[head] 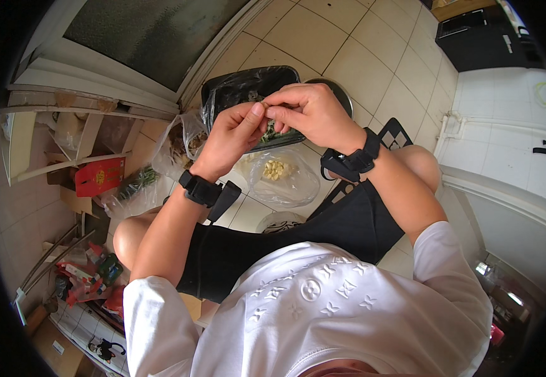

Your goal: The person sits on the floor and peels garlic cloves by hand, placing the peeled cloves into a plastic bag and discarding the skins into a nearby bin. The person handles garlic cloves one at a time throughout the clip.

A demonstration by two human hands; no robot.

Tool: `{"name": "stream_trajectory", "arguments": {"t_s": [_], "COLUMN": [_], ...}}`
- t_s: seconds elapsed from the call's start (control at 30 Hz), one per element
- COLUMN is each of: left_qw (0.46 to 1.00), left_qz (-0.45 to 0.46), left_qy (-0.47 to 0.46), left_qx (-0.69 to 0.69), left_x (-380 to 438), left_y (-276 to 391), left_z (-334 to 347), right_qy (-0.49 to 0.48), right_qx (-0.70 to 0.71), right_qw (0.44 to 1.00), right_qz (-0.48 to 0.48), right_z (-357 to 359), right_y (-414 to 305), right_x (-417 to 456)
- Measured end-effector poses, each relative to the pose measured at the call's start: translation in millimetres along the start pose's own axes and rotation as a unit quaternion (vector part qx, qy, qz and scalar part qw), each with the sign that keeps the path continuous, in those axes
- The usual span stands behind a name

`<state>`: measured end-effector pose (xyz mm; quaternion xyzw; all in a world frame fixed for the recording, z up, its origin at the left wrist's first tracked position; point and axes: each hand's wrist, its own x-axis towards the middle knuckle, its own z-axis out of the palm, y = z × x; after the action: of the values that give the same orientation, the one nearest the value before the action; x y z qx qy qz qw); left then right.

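My left hand point(235, 129) and my right hand point(308, 110) meet at the fingertips above a black bin point(268, 73) lined with a dark plastic bag. Between the fingertips they pinch something small and brownish, mostly hidden, perhaps a garlic clove. Green scraps lie in the bin under my hands. Nearer to me, pale peeled garlic cloves point(277, 170) rest in a clear plastic bag point(305, 186) on the tiled floor. A black band with a device sits on each wrist.
Left of the bin stands a plastic bag point(166, 146) with brown contents, beside a bag of green vegetables point(143, 181). A round metal-rimmed vessel point(346, 96) is right of the bin. A red box point(100, 176) and shelving lie farther left. A white door frame borders the upper left.
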<state>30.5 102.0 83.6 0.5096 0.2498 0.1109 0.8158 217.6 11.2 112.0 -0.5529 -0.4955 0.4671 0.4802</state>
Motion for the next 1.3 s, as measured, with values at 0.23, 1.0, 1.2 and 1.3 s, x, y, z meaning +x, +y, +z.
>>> {"name": "stream_trajectory", "arguments": {"t_s": [0.23,1.0,1.2,1.3], "left_qw": [0.985,0.886,0.895,0.898], "left_qz": [-0.042,-0.048,-0.077,-0.08], "left_qy": [-0.02,-0.029,-0.007,-0.006], "left_qx": [-0.164,-0.46,-0.439,-0.434], "left_x": [-0.9,1.5,0.6,1.5], "left_y": [3.5,-11.8,-14.9,-11.8], "left_z": [-6.3,-4.6,-0.4,-2.8], "right_qy": [-0.013,0.044,-0.016,0.034], "right_qx": [0.136,-0.238,-0.203,-0.21], "right_qw": [0.988,0.959,0.978,0.971], "right_qz": [0.073,-0.15,-0.05,-0.111], "right_z": [-8.3,29.9,27.5,27.6], "right_y": [-0.1,13.5,12.7,10.2], "right_x": [1.9,-0.9,2.0,3.1]}}
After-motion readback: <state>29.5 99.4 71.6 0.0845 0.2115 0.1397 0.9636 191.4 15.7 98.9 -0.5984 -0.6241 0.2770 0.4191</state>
